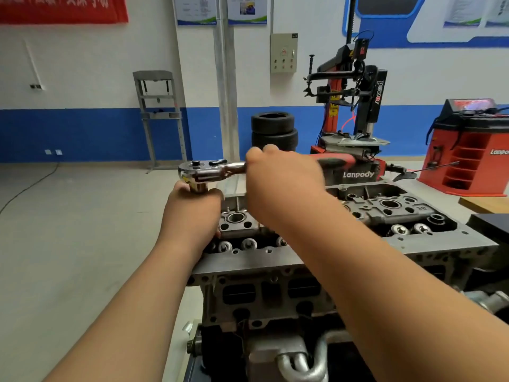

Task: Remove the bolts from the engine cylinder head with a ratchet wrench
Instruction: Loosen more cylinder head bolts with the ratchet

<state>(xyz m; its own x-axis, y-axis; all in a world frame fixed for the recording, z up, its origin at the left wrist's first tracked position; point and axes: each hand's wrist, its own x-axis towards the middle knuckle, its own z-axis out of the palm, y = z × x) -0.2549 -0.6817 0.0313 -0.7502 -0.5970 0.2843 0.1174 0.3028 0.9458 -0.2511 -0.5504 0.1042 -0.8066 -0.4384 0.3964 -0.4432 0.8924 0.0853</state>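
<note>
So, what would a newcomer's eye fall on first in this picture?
Probably the chrome ratchet wrench at the centre: the right hand grips its red handle, the left hand holds it under its head. Below lies the grey cylinder head; a red tyre changer stands behind, right.

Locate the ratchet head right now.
Head view, left of centre: the ratchet head is above the left end of the cylinder head, with the left hand gripping just beneath it and the right hand on its handle.
</note>
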